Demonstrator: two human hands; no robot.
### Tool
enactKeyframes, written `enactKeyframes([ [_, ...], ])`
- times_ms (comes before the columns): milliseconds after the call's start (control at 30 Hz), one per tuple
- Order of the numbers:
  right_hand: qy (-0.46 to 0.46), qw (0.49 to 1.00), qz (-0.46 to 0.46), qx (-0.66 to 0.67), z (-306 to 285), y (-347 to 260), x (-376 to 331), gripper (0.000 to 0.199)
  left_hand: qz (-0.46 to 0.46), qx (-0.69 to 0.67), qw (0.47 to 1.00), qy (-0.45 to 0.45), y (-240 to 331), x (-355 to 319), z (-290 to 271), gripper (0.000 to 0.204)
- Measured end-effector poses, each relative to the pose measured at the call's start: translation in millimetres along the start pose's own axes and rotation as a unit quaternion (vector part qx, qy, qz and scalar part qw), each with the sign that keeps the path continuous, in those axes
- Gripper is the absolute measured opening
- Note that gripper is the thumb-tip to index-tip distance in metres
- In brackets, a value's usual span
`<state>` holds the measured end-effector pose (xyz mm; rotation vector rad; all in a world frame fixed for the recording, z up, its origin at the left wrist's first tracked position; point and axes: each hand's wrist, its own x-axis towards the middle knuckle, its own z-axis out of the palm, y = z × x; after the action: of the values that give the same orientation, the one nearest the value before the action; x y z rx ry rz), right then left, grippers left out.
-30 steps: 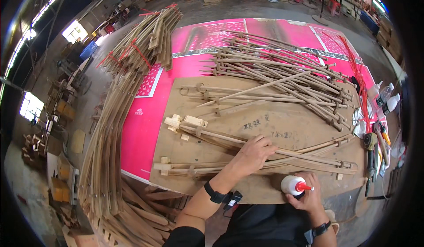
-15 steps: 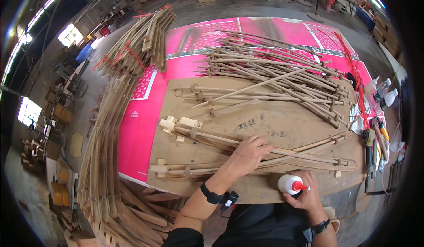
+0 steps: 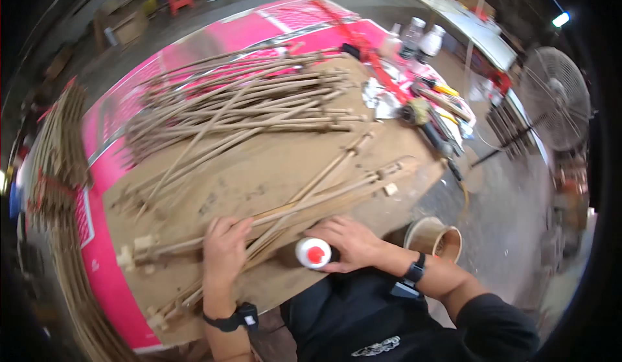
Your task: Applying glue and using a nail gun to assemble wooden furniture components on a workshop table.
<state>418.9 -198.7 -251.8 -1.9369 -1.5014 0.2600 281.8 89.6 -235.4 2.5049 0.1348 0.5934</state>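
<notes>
The left hand (image 3: 225, 245) lies flat, fingers spread, pressing down on a long wooden stick (image 3: 278, 213) that runs across the near part of the brown board (image 3: 259, 168). The right hand (image 3: 346, 242) is wrapped around a white glue bottle (image 3: 313, 253) with a red cap, held just beside the sticks at the board's near edge — the bottle's tip points toward the camera. Farther off, a loose pile of wooden sticks (image 3: 246, 109) covers the far side of the board, which rests on a pink sheet (image 3: 107, 265). To the right stand a paper cup (image 3: 433, 237) — near the right forearm — and a floor fan (image 3: 555, 98).
</notes>
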Motion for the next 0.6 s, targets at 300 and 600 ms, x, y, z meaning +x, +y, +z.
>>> enactKeyframes([
  [300, 0.026, 0.999, -0.004, 0.041, 2.6, 9.9, -13.2, 0.072, 0.019, 0.029, 0.999, -0.005, 9.7, 5.9, 3.3, 0.018],
  [600, 0.130, 0.878, 0.253, 0.384, -20.9, -20.2, -98.8, 0.061, 0.021, 0.012, 1.000, -0.008, -0.9, 3.0, 5.5, 0.018],
])
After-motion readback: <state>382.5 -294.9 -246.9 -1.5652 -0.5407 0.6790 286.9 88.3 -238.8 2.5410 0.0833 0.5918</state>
